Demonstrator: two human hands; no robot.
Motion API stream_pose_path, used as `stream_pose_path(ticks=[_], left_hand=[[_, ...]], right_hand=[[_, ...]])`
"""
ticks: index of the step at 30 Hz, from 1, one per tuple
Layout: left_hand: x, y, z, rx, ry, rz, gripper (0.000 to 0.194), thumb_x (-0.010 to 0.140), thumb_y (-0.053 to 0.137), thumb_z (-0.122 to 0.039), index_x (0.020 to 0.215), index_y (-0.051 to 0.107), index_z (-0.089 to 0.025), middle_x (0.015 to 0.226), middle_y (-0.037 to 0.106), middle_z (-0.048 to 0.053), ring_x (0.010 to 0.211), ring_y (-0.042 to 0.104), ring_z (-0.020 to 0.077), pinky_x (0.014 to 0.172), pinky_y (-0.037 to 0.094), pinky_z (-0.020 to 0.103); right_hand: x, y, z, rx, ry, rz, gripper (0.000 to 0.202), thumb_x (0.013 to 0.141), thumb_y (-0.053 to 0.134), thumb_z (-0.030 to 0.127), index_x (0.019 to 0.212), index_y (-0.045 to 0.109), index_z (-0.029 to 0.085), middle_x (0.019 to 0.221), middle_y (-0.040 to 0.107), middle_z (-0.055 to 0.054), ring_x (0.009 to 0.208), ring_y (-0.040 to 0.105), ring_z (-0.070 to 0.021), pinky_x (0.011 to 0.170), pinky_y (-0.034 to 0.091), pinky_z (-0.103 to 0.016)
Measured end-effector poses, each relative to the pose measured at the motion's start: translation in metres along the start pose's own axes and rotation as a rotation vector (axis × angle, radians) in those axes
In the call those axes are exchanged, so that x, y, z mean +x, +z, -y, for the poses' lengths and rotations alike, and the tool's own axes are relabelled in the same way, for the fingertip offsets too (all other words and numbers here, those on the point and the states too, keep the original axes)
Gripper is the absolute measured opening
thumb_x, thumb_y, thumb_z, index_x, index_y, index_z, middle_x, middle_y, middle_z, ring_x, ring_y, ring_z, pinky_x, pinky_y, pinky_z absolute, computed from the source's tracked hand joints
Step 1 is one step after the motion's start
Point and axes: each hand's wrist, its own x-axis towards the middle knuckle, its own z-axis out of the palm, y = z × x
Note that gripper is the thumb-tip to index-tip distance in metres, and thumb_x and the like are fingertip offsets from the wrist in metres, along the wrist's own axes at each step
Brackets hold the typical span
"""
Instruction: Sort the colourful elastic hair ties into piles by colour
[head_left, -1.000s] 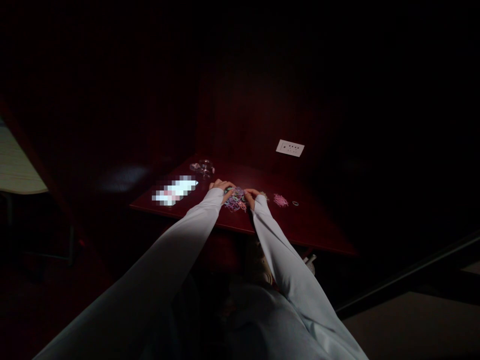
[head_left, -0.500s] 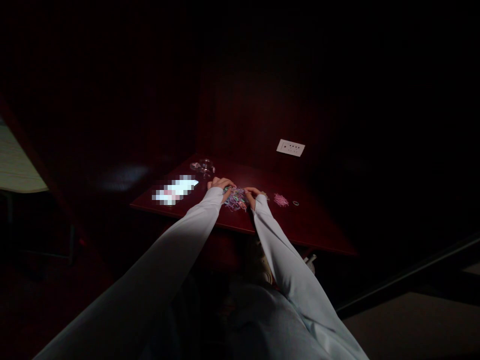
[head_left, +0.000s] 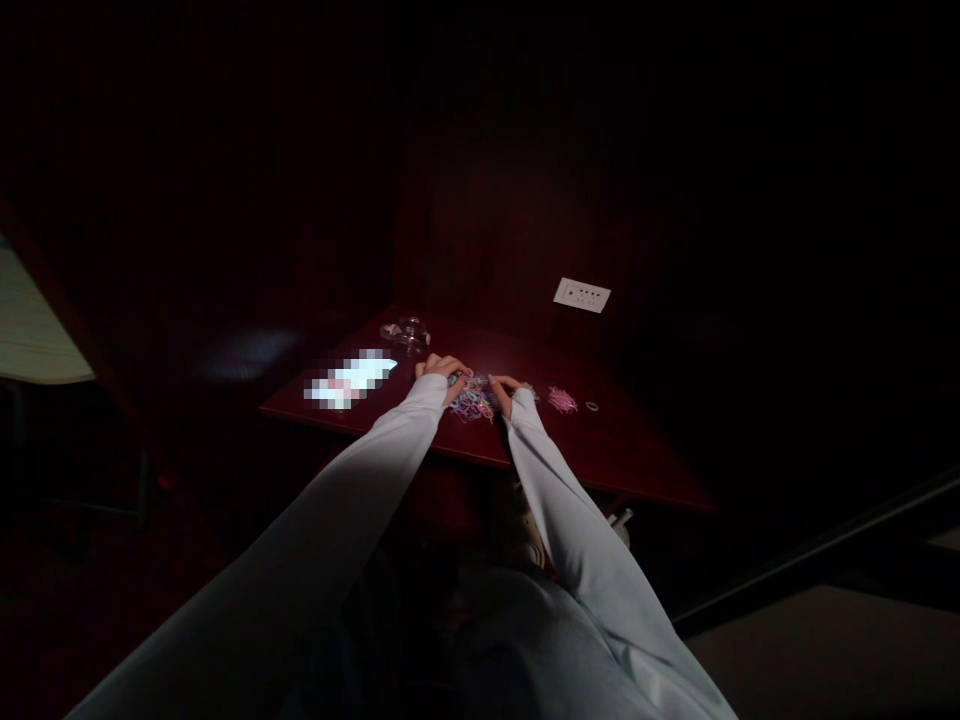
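A loose heap of small multicoloured elastic bands (head_left: 472,404), mostly purple with some green and pink, lies on the dark red table (head_left: 480,452). My left hand (head_left: 441,368) curves round the far left side of the heap, its fingers bent over the bands. From the right, my right hand (head_left: 507,388) reaches in with its fingers bent and their tips at the heap's edge. Both hands appear closed on bands, though single bands are too small to make out. Right of my right hand is a pile of pink elastic bands (head_left: 562,400).
A lone greenish ring (head_left: 592,407) lies beyond the pink pile. Clear containers (head_left: 411,334) stand at the back left. A bright, pixelated phone-like screen (head_left: 351,378) lies near the left edge. The back wall carries a white socket plate (head_left: 582,295). Surroundings are very dark.
My fingers have shifted very slightly at the heap, and a few bands between them lie a little differently. Everything else looks the same.
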Motion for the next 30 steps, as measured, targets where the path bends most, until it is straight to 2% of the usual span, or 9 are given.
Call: stream_pose_path(ticks=[3, 5, 8, 11, 17, 24, 27, 30], left_hand=[[0.0001, -0.0004, -0.0017, -0.007, -0.019, 0.003, 0.017, 0.092, 0.059, -0.022, 0.093, 0.075, -0.027, 0.117, 0.075, 0.003, 0.116, 0.056, 0.0276, 0.103, 0.034, 0.047], [0.0, -0.0006, -0.0022, -0.009, -0.022, 0.001, 0.018, 0.093, 0.058, -0.022, 0.093, 0.075, -0.027, 0.117, 0.075, 0.003, 0.116, 0.056, 0.0277, 0.103, 0.034, 0.047], [0.0001, -0.0001, -0.0017, -0.008, -0.022, -0.013, 0.019, 0.093, 0.057, -0.021, 0.093, 0.076, -0.027, 0.115, 0.076, 0.003, 0.116, 0.055, 0.0282, 0.103, 0.034, 0.048], [0.0007, 0.0008, -0.0002, -0.009, -0.024, -0.016, 0.019, 0.094, 0.057, -0.021, 0.093, 0.076, -0.027, 0.116, 0.075, 0.003, 0.115, 0.055, 0.0281, 0.102, 0.035, 0.048], [0.0018, 0.0011, 0.001, -0.003, -0.028, -0.003, 0.018, 0.094, 0.057, -0.021, 0.095, 0.074, -0.027, 0.119, 0.075, 0.003, 0.118, 0.055, 0.0276, 0.102, 0.034, 0.047], [0.0033, 0.0008, 0.005, -0.01, -0.033, 0.025, 0.017, 0.096, 0.057, -0.024, 0.097, 0.073, -0.028, 0.121, 0.074, 0.002, 0.119, 0.054, 0.0269, 0.102, 0.031, 0.045], [0.0027, 0.0007, 0.004, -0.005, -0.036, 0.021, 0.017, 0.097, 0.057, -0.023, 0.097, 0.073, -0.027, 0.121, 0.074, 0.002, 0.119, 0.054, 0.0264, 0.101, 0.031, 0.045], [0.0017, 0.001, 0.0013, 0.005, -0.037, 0.007, 0.017, 0.098, 0.057, -0.024, 0.097, 0.073, -0.026, 0.12, 0.075, 0.002, 0.119, 0.055, 0.026, 0.101, 0.032, 0.044]], right_hand=[[0.0001, -0.0016, -0.0008, -0.112, -0.035, 0.02, 0.045, 0.083, 0.067, 0.066, 0.087, 0.08, 0.023, 0.092, 0.078, -0.006, 0.092, 0.064, -0.0244, 0.096, 0.049, -0.04], [-0.0004, -0.0026, -0.0024, -0.184, -0.038, -0.02, 0.042, 0.086, 0.067, 0.063, 0.089, 0.082, 0.024, 0.096, 0.079, -0.007, 0.1, 0.063, -0.0255, 0.104, 0.043, -0.043], [-0.0025, -0.0035, -0.0049, -0.236, -0.014, -0.111, 0.04, 0.09, 0.062, 0.058, 0.098, 0.082, 0.026, 0.107, 0.078, -0.008, 0.113, 0.057, -0.0278, 0.109, 0.038, -0.047], [-0.0053, -0.0028, -0.0055, -0.289, 0.006, -0.11, 0.033, 0.086, 0.069, 0.056, 0.101, 0.082, 0.03, 0.112, 0.076, -0.007, 0.119, 0.053, -0.0307, 0.11, 0.035, -0.05], [-0.0081, -0.0026, -0.0006, -0.356, 0.021, -0.008, 0.024, 0.079, 0.079, 0.052, 0.083, 0.082, 0.028, 0.104, 0.076, -0.007, 0.115, 0.053, -0.0317, 0.107, 0.034, -0.049], [-0.001, -0.0051, -0.0034, -0.248, 0.055, -0.12, 0.018, 0.08, 0.074, 0.042, 0.078, 0.079, 0.025, 0.086, 0.076, -0.005, 0.1, 0.061, -0.0267, 0.104, 0.04, -0.044], [-0.0004, -0.0046, -0.0051, -0.231, 0.062, -0.14, 0.024, 0.081, 0.073, 0.047, 0.08, 0.08, 0.024, 0.087, 0.077, -0.006, 0.1, 0.062, -0.027, 0.103, 0.042, -0.044], [-0.0011, -0.0036, -0.005, -0.236, 0.027, -0.107, 0.034, 0.084, 0.07, 0.056, 0.082, 0.081, 0.024, 0.09, 0.078, -0.006, 0.102, 0.063, -0.0267, 0.105, 0.042, -0.043]])
